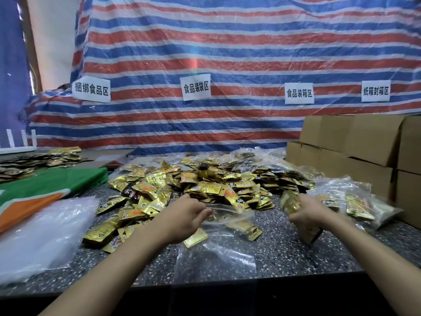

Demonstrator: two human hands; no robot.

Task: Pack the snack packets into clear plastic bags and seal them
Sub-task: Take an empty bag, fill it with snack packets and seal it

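A large heap of gold snack packets (200, 185) covers the middle of the speckled table (284, 254). In front of it lies a clear plastic bag (230, 215) with a few gold packets inside. My left hand (184, 215) pinches that bag's mouth at its left side. To the right, my right hand (307, 210) grips a small bunch of gold packets (289, 200), blurred, just right of the bag. Another empty clear bag (216, 256) lies flat near the table's front edge.
A stack of empty clear bags (43, 233) lies at the left, beside a green and orange sheet (45, 188). Filled clear bags (355, 201) sit at the right, in front of stacked cardboard boxes (355, 151). A striped tarp (227, 65) with paper labels hangs behind.
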